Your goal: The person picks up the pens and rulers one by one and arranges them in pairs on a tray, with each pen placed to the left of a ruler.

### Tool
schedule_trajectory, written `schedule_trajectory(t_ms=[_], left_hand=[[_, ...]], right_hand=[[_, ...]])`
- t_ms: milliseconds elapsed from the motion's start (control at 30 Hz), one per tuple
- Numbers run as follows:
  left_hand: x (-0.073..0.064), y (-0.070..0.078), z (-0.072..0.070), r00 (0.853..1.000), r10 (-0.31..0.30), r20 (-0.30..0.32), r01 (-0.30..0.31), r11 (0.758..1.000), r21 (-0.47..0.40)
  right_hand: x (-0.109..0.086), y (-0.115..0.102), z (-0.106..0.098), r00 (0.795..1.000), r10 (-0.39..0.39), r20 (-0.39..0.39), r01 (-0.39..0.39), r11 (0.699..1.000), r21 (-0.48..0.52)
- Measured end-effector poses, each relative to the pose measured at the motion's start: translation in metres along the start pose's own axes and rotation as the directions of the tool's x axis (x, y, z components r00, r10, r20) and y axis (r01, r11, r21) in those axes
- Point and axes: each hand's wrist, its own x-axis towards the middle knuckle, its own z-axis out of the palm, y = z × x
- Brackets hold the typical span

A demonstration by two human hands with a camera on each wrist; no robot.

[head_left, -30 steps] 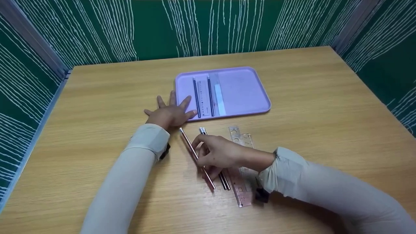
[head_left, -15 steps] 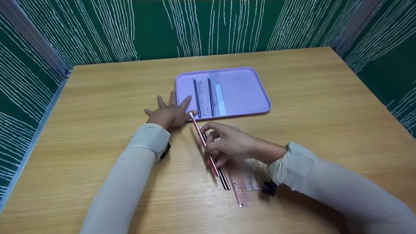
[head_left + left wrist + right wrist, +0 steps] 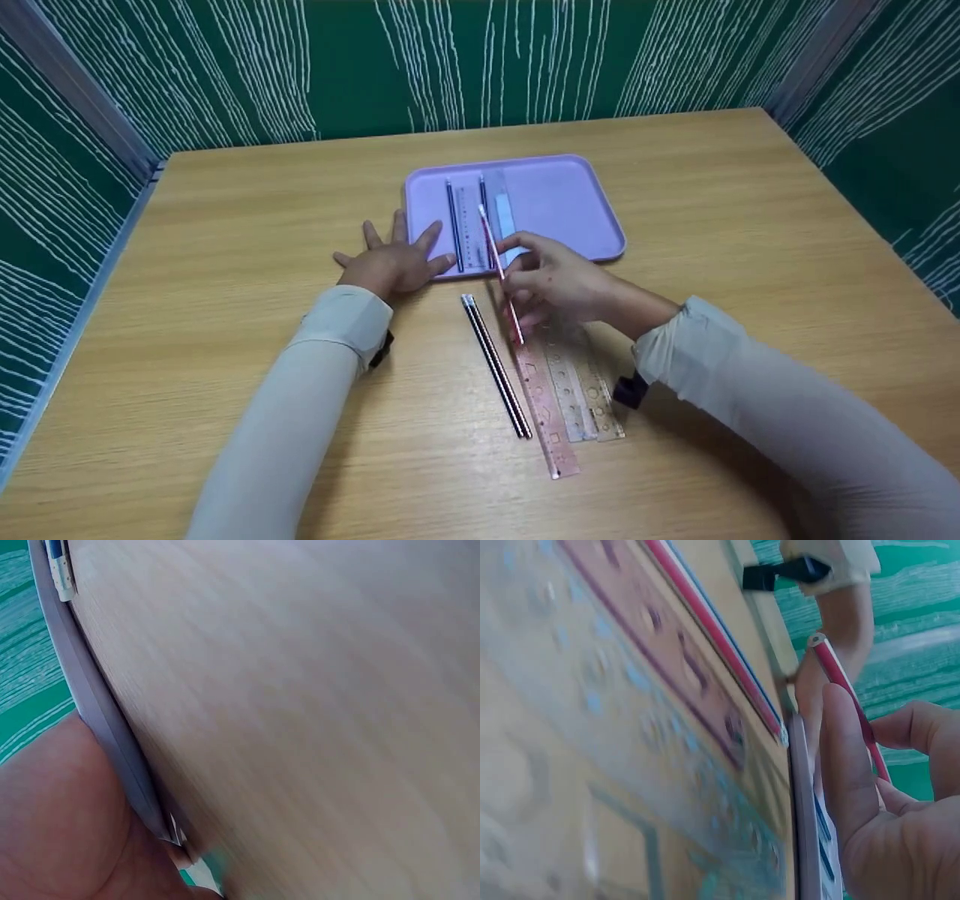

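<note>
My right hand (image 3: 559,281) pinches a red pencil (image 3: 513,315) between thumb and fingers, holding it tilted above the near edge of the purple tray (image 3: 562,210). In the right wrist view the same red pencil (image 3: 840,679) slants up past the thumb. My left hand (image 3: 394,262) lies with spread fingers over the tray's near left corner. Inside the tray are a dark pencil (image 3: 454,225), a clear ruler (image 3: 471,225), a second dark pencil (image 3: 484,193), partly hidden by the red one, and a ruler with a light blue strip (image 3: 505,214).
On the table, nearer me, two pencils (image 3: 495,367) lie side by side. Right of them are a pink stencil ruler (image 3: 546,412) and two clear stencil rulers (image 3: 574,397), their far ends hidden by my right hand. Green walls with white streaks border the table (image 3: 247,225).
My right hand has lifted the red pencil off the table and carried it away from me and rightward, up to the tray. The left hand stays in place.
</note>
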Motion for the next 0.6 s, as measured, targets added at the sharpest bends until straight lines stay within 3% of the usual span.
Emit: schedule_trajectory(t_ms=[367,600], left_hand=[[0.0,0.0,-0.001,1.0,-0.004,0.017,0.004,1.0,0.004],[0.0,0.0,-0.001,1.0,-0.003,0.016,0.003,1.0,-0.005]], right_hand=[[0.015,-0.002,-0.035,0.993,-0.025,-0.114,0.026,1.0,0.008],[0.033,-0.003,-0.059,0.981,0.013,-0.193,-0.013,1.0,0.002]])
